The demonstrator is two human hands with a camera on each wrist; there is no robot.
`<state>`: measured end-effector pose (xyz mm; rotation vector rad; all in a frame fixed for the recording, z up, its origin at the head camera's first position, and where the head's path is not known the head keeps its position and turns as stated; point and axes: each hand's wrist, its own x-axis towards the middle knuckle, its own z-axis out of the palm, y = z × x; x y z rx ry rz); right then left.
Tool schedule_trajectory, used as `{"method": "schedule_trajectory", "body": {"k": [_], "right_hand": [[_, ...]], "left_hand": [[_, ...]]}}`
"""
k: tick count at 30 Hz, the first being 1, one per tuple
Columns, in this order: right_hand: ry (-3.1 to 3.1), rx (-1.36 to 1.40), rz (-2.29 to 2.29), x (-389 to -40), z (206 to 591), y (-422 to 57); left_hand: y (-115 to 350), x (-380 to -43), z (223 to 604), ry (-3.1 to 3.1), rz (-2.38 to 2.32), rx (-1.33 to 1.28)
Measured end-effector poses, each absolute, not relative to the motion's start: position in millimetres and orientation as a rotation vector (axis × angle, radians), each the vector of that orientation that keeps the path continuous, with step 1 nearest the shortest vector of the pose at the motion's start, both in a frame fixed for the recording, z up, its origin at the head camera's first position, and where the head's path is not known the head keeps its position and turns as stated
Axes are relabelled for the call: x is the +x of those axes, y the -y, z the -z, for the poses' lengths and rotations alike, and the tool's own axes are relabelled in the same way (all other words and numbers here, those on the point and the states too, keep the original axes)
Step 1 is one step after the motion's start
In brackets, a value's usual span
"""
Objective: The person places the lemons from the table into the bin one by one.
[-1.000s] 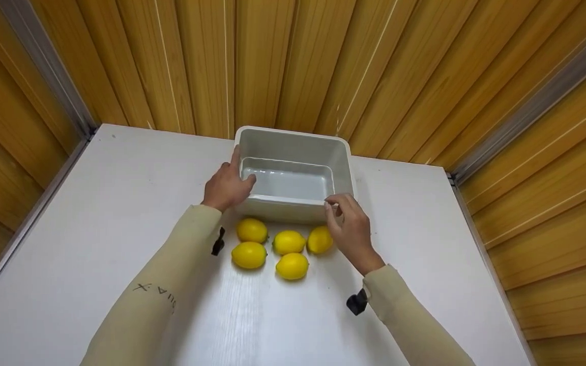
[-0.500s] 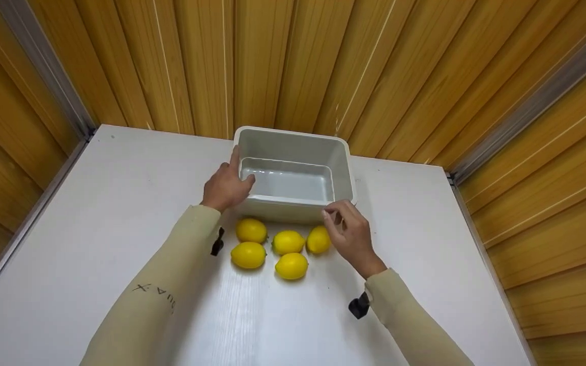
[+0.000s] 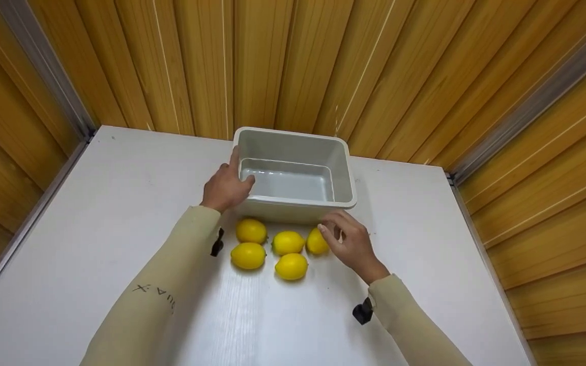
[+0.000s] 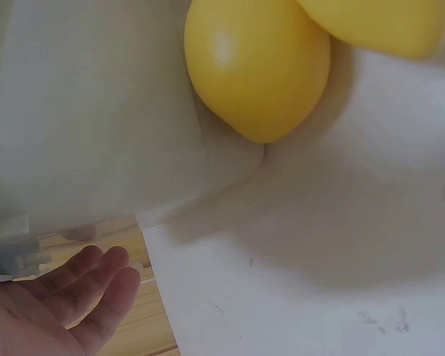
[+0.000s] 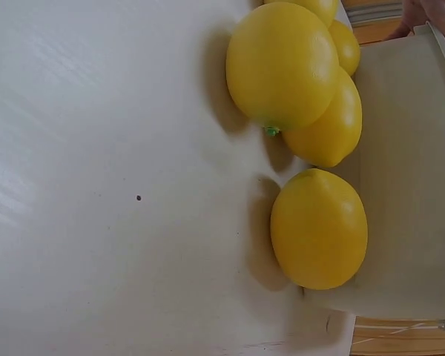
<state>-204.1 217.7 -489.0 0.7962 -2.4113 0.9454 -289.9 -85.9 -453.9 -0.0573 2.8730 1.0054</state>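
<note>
A light grey plastic bin (image 3: pixel 288 211) stands at the back of the white table, with nothing inside it. My left hand (image 3: pixel 226 188) holds its left rim, thumb over the inside and fingers along the outside; the left wrist view shows those fingers (image 4: pixel 104 304) below the rim. Several yellow lemons (image 3: pixel 248 255) lie in front of the bin. My right hand (image 3: pixel 351 241), fingers loosely bent around nothing, hovers off the bin's front right corner. It partly covers the rightmost lemon (image 3: pixel 317 241), which the right wrist view shows whole beside the bin wall.
The white table (image 3: pixel 135 203) extends to both sides of the bin and toward me. Wood-patterned panels (image 3: pixel 252 66) rise close behind the bin, with more panels left and right. Grey metal posts (image 3: pixel 44 61) mark the corners.
My right hand has left the bin's front right rim and come down toward me, over the rightmost lemon. The left hand, bin and lemons stay in place.
</note>
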Motion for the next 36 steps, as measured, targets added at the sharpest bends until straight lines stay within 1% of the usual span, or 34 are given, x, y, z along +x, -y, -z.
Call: {"method": "schedule_trajectory", "body": {"k": [17, 36], "right_hand": [[2.698, 0.703, -0.879, -201.1, 501.6, -222.0], [2.849, 0.582, -0.733, -202.6, 511.8, -219.3]], "left_hand": [[85.2, -290.1, 454.8, -2.907, -0.977, -0.042], [86.2, -289.8, 453.4, -2.877, -0.995, -0.046]]}}
